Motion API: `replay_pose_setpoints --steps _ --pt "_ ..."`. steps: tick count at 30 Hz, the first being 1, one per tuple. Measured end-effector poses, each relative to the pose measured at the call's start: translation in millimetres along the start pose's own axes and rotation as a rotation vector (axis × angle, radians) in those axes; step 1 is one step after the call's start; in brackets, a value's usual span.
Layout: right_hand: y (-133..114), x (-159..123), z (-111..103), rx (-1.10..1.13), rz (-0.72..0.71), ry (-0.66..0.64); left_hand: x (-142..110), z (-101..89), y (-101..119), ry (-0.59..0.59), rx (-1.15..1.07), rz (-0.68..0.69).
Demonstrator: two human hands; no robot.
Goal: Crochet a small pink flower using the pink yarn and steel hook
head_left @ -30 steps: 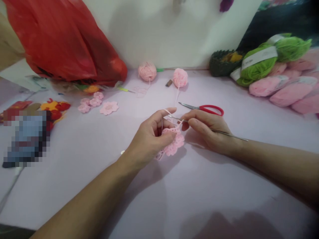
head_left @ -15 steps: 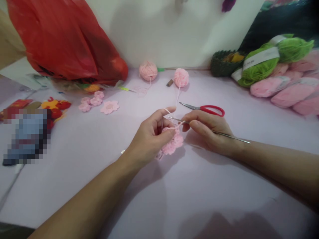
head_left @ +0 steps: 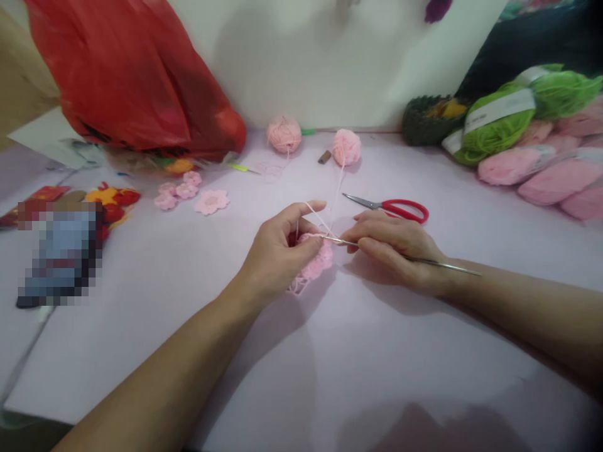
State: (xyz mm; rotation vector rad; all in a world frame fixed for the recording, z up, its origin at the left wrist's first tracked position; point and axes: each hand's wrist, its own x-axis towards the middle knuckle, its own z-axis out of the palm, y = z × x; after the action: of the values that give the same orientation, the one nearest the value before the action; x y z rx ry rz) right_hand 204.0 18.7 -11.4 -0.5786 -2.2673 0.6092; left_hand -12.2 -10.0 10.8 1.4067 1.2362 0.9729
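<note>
My left hand (head_left: pixel 282 248) pinches a pink crocheted flower piece (head_left: pixel 318 263), with a strand of pink yarn (head_left: pixel 337 188) looped over its raised fingers. That strand runs back to a pink yarn ball (head_left: pixel 346 147). My right hand (head_left: pixel 391 248) holds a steel crochet hook (head_left: pixel 424 258) like a pencil, its tip at the top edge of the piece. My fingers hide part of the piece. Red-handled scissors (head_left: pixel 400 209) lie just beyond my right hand, not touching it.
On the lilac tabletop (head_left: pixel 377 351) lie another pink yarn ball (head_left: pixel 283 134), several finished pink flowers (head_left: pixel 211 201), and a green-handled hook (head_left: pixel 242 167). Green skeins (head_left: pixel 499 122), pink skeins (head_left: pixel 560 182), and a dark basket (head_left: pixel 431 120) stand at the right; a red plastic bag (head_left: pixel 132 81) sits at the back left.
My right hand has moved left and down, bringing the hook tip to the flower piece. The yarn now runs tauter over my left fingers. The whole view has shifted slightly.
</note>
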Motion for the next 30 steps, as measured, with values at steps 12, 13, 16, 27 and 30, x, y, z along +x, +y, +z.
replay_pose_setpoints --steps 12,13,16,27,30 --pt "-2 -1 4 -0.164 -0.08 -0.019 0 -0.1 -3 0.045 0.119 0.068" --pt "-2 -1 5 -0.199 -0.091 -0.011 -1 0.0 -3 0.051 0.127 0.072" --pt "-3 -3 7 -0.322 -0.119 0.021 0 0.1 -5 0.065 0.123 0.063" --pt "-15 -1 12 -0.643 -0.06 -0.012 -2 12.0 -10 0.074 0.047 0.103" --pt "-16 -1 15 -0.724 -0.066 -0.002 -2 17.4 -12 0.083 -0.052 0.072"
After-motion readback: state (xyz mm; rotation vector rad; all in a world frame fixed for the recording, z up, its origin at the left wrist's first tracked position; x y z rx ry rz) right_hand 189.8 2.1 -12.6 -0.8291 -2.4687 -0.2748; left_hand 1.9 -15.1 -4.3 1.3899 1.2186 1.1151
